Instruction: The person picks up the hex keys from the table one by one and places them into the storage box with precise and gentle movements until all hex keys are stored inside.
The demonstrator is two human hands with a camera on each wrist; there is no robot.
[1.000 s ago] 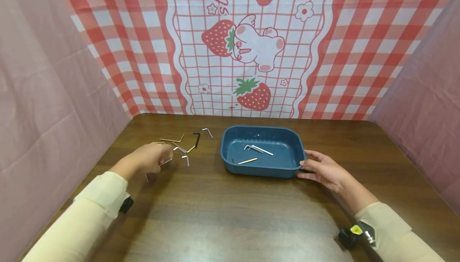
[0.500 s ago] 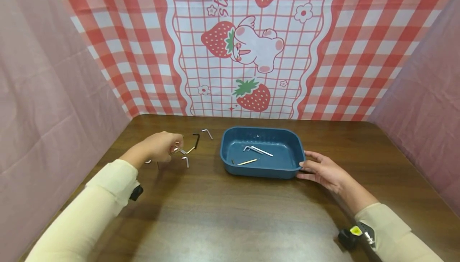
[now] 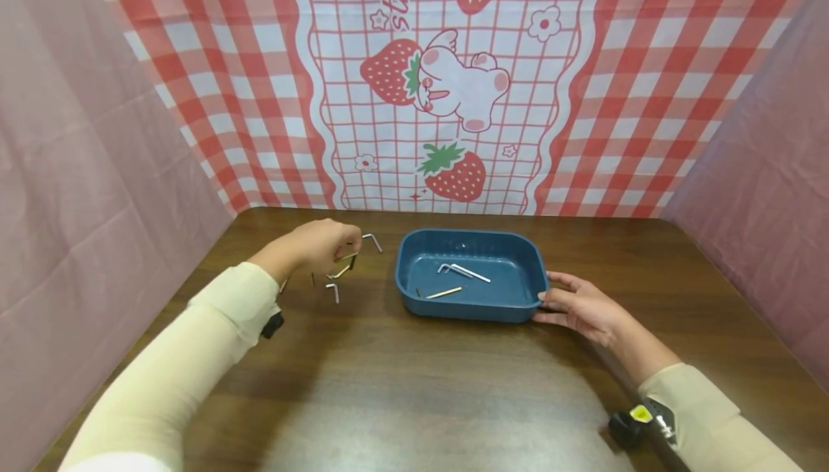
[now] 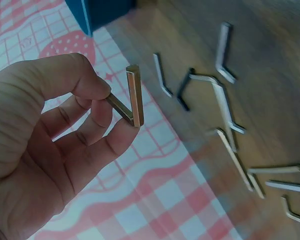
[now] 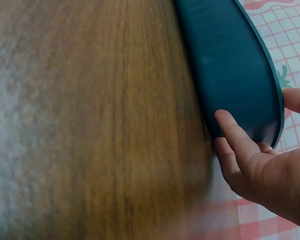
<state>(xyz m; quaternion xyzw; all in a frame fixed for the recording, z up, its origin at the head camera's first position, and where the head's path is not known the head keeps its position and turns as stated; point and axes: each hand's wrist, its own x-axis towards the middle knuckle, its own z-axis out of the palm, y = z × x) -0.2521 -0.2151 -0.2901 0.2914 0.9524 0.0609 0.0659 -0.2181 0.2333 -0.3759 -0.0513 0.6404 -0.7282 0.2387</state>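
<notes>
My left hand (image 3: 317, 245) is raised over the left part of the table, gripping an L-shaped, brass-coloured hex key (image 4: 135, 97) between thumb and fingers. Below and around it lie several loose hex keys, among them a silver hex key (image 3: 334, 293) and a black hex key (image 4: 184, 90); the hand covers some of them in the head view. My right hand (image 3: 586, 310) holds the right end of a blue tray (image 3: 473, 309), thumb at the rim and fingers against the outer wall. In the tray lie silver hex keys (image 3: 471, 273) and a gold one.
A wooden table (image 3: 421, 386) carries everything. Behind it hangs a red-and-white checked cloth (image 3: 259, 98) with strawberry prints. Pink curtains (image 3: 97, 170) close off both sides. Another silver hex key (image 3: 373, 242) lies between the left hand and the tray.
The left hand has lifted from the left side of the hex keys and travelled right and away from me, carrying the brass-coloured key. The right hand and tray have stayed put.
</notes>
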